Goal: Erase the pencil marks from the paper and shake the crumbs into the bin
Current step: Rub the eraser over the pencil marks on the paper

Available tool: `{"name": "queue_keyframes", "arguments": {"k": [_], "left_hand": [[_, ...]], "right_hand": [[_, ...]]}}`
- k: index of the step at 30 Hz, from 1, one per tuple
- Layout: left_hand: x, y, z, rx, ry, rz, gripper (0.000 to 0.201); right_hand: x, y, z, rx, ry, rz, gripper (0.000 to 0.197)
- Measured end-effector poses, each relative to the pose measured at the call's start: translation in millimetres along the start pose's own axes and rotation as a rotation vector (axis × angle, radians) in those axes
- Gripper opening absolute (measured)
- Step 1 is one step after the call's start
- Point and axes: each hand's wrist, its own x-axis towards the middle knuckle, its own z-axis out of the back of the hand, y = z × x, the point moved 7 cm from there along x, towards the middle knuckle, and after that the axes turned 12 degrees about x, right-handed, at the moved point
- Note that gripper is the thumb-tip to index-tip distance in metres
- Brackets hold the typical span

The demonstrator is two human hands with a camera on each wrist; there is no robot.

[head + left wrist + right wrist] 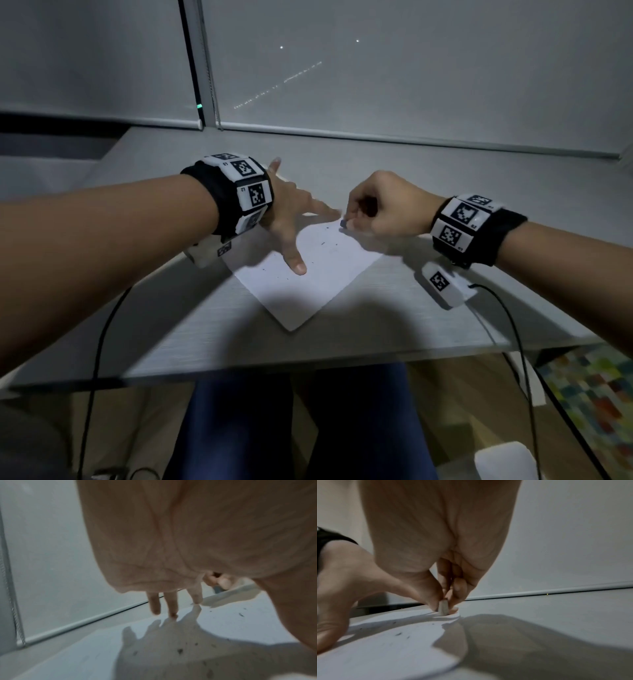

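Note:
A white sheet of paper [318, 274] lies turned like a diamond on the grey desk [445, 185], sprinkled with dark eraser crumbs [323, 243]. My left hand [291, 219] presses it flat with spread, straight fingers, thumb tip at the sheet's middle. My right hand [376, 209] pinches a small eraser [343, 224] at the paper's far corner. In the right wrist view the eraser [443, 608] stands on the paper [388, 649] between thumb and fingers. The left wrist view shows my fingertips [172, 609] on the paper [231, 622] with crumbs [180, 651] in the shadow.
A window blind [411, 68] with its bead cord [209, 85] closes off the desk's far edge. Black cables [513, 325] hang off the front edge on both sides. Below are my legs [291, 421], a white rounded object [503, 460] and a coloured mat [596, 394].

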Motion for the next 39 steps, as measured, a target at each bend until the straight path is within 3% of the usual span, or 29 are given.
{"name": "queue_keyframes", "arguments": {"k": [2, 5, 8, 10, 18, 26, 30, 35, 39], "left_hand": [[-4.6, -2.4, 6.3, -0.088, -0.084, -0.063, 0.127], [-11.7, 10.5, 8.3, -0.323, -0.209, -0.043, 0.112], [-17.2, 24.3, 2.2, -0.324, -0.292, 0.004, 0.085], [-18.1, 24.0, -9.0, -0.303, -0.286, 0.017, 0.079], [-14.9, -1.4, -12.1, -0.253, -0.219, 0.033, 0.121], [-10.0, -5.1, -19.2, -0.174, -0.133, 0.076, 0.129], [-6.3, -7.5, -16.5, -0.165, -0.095, 0.081, 0.135], [-6.0, -7.7, -16.5, -0.156, -0.100, 0.076, 0.129], [-5.9, -6.1, -18.1, -0.158, -0.102, 0.087, 0.132]], "right_hand": [[8.4, 1.8, 7.1, 0.021, -0.061, 0.006, 0.003], [12.6, 0.2, -5.8, 0.034, 0.028, -0.019, 0.010], [1.2, -9.1, -17.3, 0.002, 0.088, -0.052, 0.004], [-8.7, -11.4, -17.2, -0.007, 0.067, -0.072, 0.007], [-12.7, 20.7, -9.3, -0.014, 0.030, 0.017, 0.011], [-7.9, 25.8, -43.2, 0.015, 0.102, 0.038, 0.011], [-27.1, 37.3, -46.6, -0.020, 0.260, 0.129, 0.005], [-2.7, 29.5, -32.8, 0.013, 0.085, 0.033, 0.013], [-10.3, 30.3, -41.2, 0.015, 0.128, 0.050, 0.005]]}}
